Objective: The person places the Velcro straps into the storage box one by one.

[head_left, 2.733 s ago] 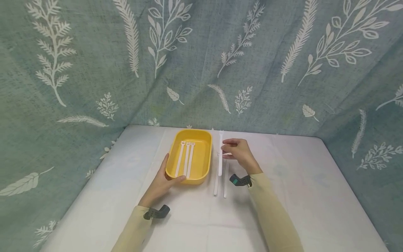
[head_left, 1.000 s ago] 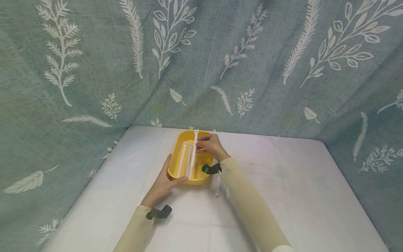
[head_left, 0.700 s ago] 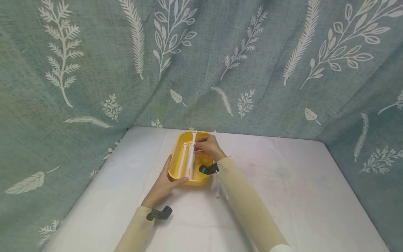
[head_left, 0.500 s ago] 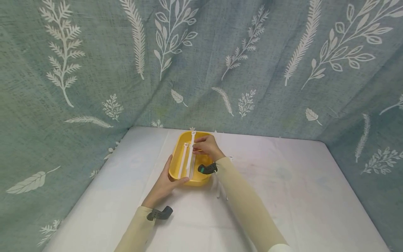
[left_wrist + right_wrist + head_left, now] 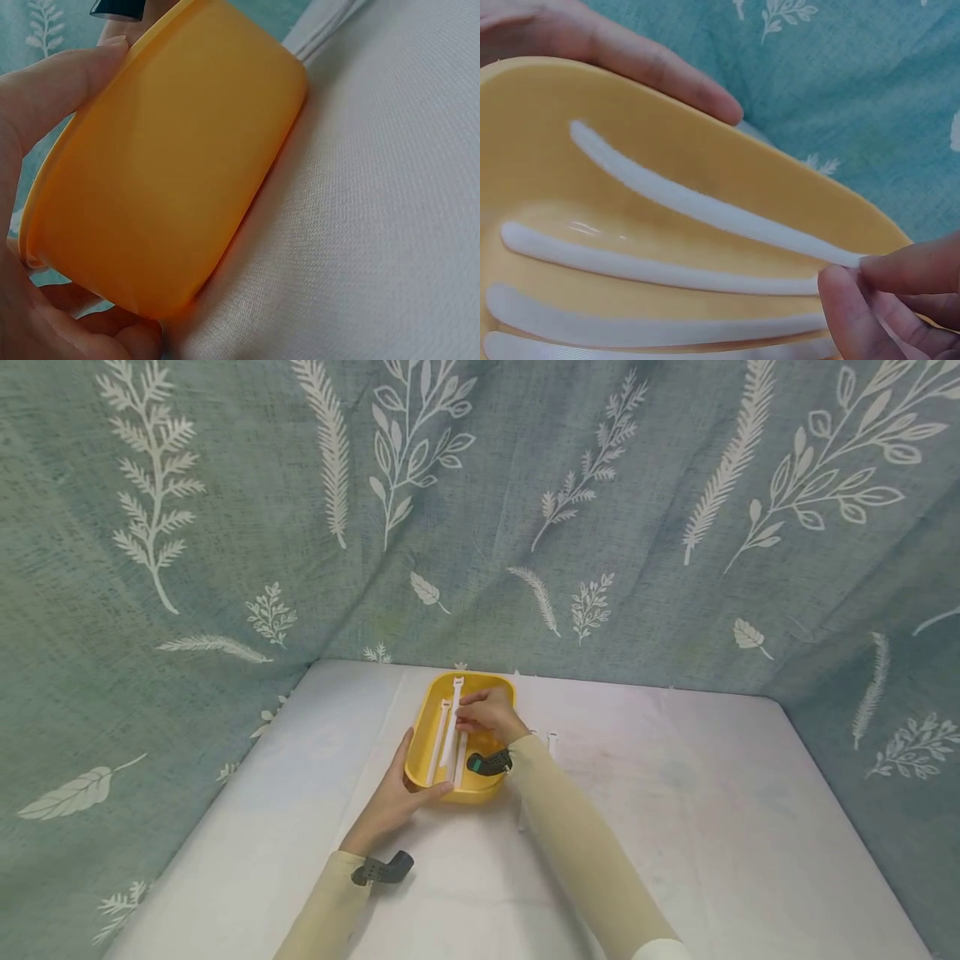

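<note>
My left hand [image 5: 393, 793] grips the near left corner of a yellow plastic tray [image 5: 478, 795], thumb on the rim. In the left wrist view its other fingers curl under the tray wall [image 5: 172, 165]. Inside the tray my right hand [image 5: 491, 714] pinches a white hook-and-loop cable strap [image 5: 450, 745] between thumb and fingertips. This held strap [image 5: 705, 206] slants above the others in the right wrist view. Three more white straps lie lengthwise in the tray, the leftmost strap [image 5: 437, 743] apart from the rest; the right hand partly covers the others.
To the right of the tray, white straps [image 5: 552, 743] lie on the white-covered table [image 5: 712, 827], partly hidden under the right sleeve [image 5: 577, 835]. A green leaf-patterned cloth [image 5: 480, 527] hangs behind the table and along its sides.
My right hand has carried the strap leftward from above the table into the tray, then a little further left and lower. The left hand keeps its grip on the tray.
</note>
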`<state>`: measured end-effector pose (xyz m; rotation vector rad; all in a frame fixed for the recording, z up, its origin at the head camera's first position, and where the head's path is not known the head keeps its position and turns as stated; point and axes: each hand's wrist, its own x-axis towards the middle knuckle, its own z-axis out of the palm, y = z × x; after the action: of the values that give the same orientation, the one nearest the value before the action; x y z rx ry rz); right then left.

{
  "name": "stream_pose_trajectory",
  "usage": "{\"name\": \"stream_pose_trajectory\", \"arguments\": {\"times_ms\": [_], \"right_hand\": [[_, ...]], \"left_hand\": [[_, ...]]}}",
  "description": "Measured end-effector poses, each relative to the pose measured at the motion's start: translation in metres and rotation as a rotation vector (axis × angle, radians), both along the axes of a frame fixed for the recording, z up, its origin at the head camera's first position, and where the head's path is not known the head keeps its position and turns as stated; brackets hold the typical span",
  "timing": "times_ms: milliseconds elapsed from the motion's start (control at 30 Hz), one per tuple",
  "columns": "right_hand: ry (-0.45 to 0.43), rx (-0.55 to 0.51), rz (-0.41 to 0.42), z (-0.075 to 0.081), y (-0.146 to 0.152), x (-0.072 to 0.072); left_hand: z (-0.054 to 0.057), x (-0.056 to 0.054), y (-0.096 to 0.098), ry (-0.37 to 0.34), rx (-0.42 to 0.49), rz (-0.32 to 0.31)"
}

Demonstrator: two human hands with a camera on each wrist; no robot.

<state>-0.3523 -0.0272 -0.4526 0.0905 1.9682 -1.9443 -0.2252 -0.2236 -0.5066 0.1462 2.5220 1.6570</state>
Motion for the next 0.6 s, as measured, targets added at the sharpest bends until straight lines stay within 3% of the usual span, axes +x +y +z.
{"name": "stream_pose_trajectory", "arguments": {"times_ms": [600], "right_hand": [[0.021, 0.105, 0.015, -0.015, -0.007, 0.000]], "left_hand": [[-0.002, -0.001, 0.000, 0.005, -0.005, -0.004]]}}
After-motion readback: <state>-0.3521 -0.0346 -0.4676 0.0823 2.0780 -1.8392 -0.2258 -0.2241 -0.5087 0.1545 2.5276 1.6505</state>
